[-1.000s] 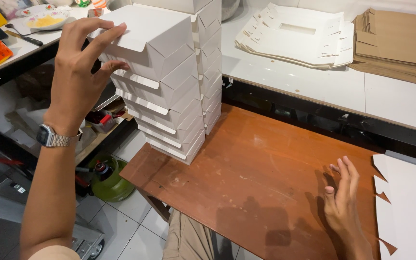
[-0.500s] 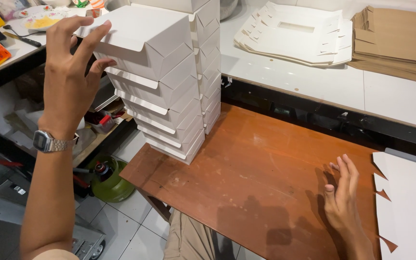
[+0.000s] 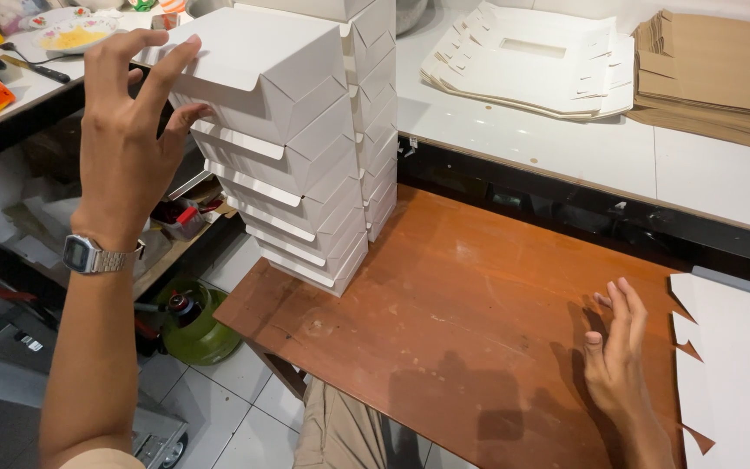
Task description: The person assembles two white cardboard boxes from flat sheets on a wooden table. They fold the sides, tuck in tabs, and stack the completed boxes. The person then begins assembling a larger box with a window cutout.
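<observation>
The top box [image 3: 262,74] is touched by spread left fingers [image 3: 145,74]; the right hand [image 3: 618,356] lies flat; the stack [image 3: 305,174] could be toppled by a push.

A single head-worn camera looks steeply down and forward from the person's own viewpoint, close over a brown wooden table [image 3: 479,330]. The left hand [image 3: 128,139] rises near the lens at the frame's left, while the right hand [image 3: 618,360] lies low at right; a white counter [image 3: 566,148] crosses the top.
</observation>
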